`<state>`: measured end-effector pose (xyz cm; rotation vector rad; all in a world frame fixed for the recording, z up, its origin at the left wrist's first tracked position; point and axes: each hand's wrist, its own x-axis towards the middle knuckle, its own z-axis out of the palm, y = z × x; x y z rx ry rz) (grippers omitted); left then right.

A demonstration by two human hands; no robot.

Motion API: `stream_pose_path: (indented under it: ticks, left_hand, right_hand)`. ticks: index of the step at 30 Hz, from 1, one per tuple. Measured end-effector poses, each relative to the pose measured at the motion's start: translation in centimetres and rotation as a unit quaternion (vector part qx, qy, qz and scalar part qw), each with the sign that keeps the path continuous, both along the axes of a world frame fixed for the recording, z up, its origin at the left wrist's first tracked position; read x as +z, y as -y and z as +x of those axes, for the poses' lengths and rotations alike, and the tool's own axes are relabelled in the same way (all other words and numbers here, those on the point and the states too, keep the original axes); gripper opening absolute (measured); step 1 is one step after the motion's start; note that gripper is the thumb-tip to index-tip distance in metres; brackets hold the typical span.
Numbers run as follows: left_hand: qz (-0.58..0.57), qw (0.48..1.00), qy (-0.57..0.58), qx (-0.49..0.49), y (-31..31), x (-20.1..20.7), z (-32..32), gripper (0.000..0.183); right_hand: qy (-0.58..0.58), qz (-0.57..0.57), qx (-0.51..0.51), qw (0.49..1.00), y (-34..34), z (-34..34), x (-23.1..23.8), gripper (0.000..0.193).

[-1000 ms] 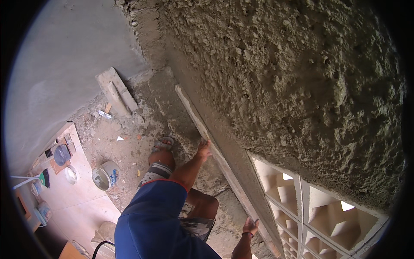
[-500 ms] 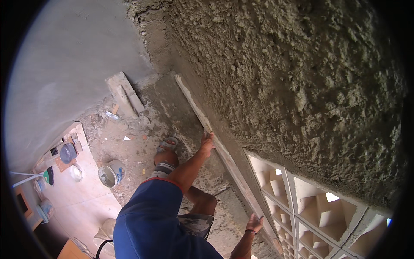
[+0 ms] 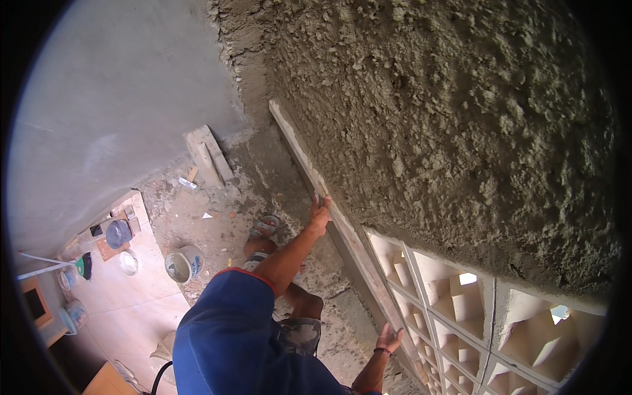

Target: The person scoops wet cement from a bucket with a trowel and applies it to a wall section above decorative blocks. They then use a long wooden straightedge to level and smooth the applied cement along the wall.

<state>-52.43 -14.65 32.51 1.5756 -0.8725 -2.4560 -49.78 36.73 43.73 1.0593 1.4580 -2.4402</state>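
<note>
A long, narrow wooden straightedge (image 3: 359, 249), smeared with mortar, lies along the lower part of the wet-plastered wall (image 3: 447, 131). Around its middle, my left hand (image 3: 321, 212) is closed on the edge, its thumb toward the wall. My right hand (image 3: 390, 339) grips the same board closer to its near end, fingers partly hidden behind it. The far end of the straightedge reaches nearly into the wall corner. Rough, lumpy mortar covers the wall above it.
Pale openwork blocks (image 3: 461, 309) fill the wall's lower right. A plasterer's float (image 3: 208, 157) lies by the smooth grey wall (image 3: 125, 85). On the floor stand a mortar-stained bucket (image 3: 183, 264) and a dark tub (image 3: 119, 233), with a green-headed broom (image 3: 84, 265) at left.
The straightedge has moved up the wall, against the rough mortar, with both hands still on it. The view has shifted, so floor objects sit farther right and lower.
</note>
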Motion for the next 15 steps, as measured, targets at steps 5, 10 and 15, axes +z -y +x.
stream_pose_path:
  ticks: [5, 10, 15]
  left_hand:
    - [0.007, 1.000, -0.008, 0.016, 0.0, 4.2, -0.2, 0.098]
    - [-0.013, 0.999, -0.014, 0.036, -0.4, 5.9, -0.1, 0.099]
    - [-0.025, 1.000, 0.012, 0.008, -0.4, 8.3, 0.0, 0.099]
  right_hand:
    - [-0.008, -0.015, 0.001, 1.000, -0.7, 0.0, 1.3, 0.048]
    - [0.001, -0.009, -0.028, 1.000, 0.4, -0.3, 3.1, 0.052]
    - [-0.013, -0.016, -0.027, 0.999, 0.1, -0.2, 3.9, 0.058]
